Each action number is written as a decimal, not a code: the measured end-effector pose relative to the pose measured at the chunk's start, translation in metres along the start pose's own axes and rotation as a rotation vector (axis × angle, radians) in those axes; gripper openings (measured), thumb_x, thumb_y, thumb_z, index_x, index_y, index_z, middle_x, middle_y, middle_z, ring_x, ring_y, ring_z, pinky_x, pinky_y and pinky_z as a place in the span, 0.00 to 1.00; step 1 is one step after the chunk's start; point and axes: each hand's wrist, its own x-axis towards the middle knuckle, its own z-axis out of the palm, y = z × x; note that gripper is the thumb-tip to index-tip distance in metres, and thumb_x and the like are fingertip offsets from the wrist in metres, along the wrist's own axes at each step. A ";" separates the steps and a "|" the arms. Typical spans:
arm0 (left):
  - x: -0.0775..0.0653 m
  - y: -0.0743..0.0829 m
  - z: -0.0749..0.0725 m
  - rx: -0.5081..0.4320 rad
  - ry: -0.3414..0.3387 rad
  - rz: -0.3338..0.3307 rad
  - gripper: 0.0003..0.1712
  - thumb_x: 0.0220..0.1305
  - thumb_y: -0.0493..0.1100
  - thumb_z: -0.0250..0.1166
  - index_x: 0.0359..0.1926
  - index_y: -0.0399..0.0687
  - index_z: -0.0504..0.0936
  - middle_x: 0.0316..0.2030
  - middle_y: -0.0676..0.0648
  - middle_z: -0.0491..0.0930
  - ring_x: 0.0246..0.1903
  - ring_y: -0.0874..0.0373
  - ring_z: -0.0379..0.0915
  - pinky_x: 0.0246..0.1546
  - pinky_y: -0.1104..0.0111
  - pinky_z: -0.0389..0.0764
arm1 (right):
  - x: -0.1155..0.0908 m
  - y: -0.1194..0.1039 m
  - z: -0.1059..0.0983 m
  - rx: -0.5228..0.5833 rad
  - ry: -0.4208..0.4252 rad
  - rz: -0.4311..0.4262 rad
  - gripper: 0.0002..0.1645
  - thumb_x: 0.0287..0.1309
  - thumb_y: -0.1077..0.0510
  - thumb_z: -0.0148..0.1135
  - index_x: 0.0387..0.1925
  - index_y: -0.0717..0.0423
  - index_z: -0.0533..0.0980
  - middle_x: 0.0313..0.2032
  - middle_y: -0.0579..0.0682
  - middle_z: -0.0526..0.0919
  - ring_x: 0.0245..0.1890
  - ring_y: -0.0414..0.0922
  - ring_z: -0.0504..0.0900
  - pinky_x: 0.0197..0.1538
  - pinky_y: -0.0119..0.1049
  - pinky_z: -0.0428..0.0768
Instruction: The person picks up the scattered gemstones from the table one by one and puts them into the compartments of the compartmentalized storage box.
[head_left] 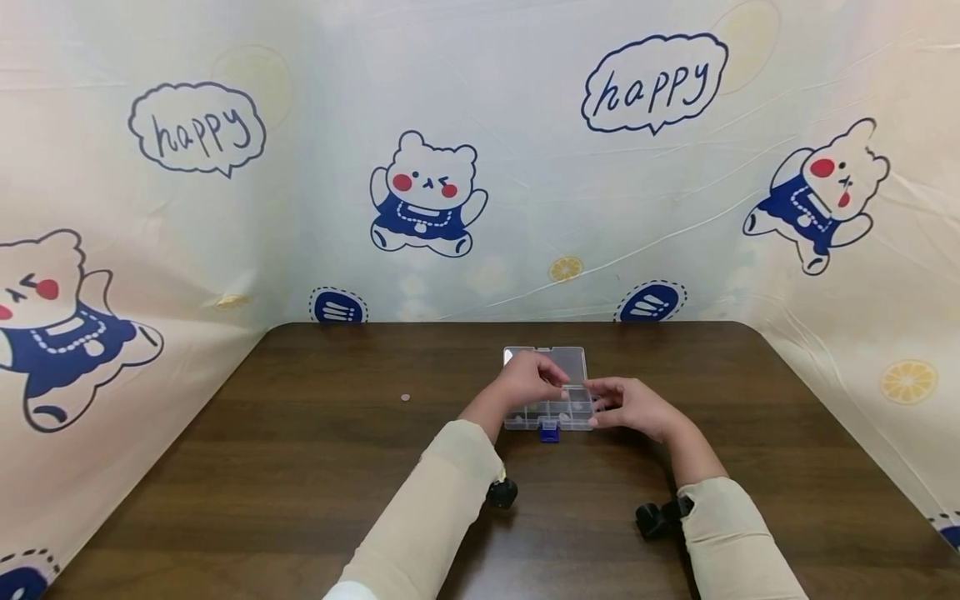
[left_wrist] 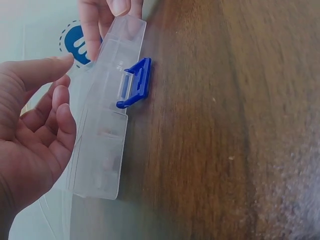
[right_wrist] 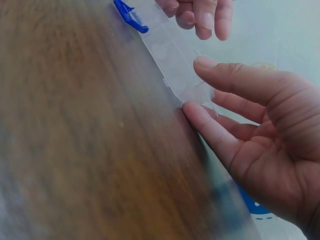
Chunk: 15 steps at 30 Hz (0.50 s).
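Note:
A clear plastic compartment box (head_left: 512, 423) sits on the table with its lid (head_left: 573, 362) raised at the back and a blue latch (head_left: 550, 434) at the front. Small pale pieces show in some compartments. Above the left part of the box is my left hand (head_left: 529, 379); its fingers are loosely bent, and no object shows between them in the left wrist view. My right hand (head_left: 637, 407) holds the box's right end, thumb and fingers around the corner. In the right wrist view its fingertips (right_wrist: 194, 107) are right at the box edge.
A small pale round piece (head_left: 405, 397) lies on the brown wooden table (head_left: 300, 467), left of the box. Behind the table hangs a printed cloth (head_left: 525, 183) with bears. Black cameras (head_left: 502, 492) are strapped at both wrists.

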 end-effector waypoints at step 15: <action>-0.011 -0.005 -0.008 -0.005 0.042 0.054 0.10 0.54 0.38 0.75 0.39 0.43 0.88 0.30 0.54 0.82 0.32 0.61 0.77 0.34 0.70 0.79 | 0.001 0.001 0.000 -0.019 0.010 0.000 0.42 0.51 0.61 0.74 0.65 0.67 0.66 0.56 0.64 0.76 0.48 0.52 0.78 0.46 0.36 0.80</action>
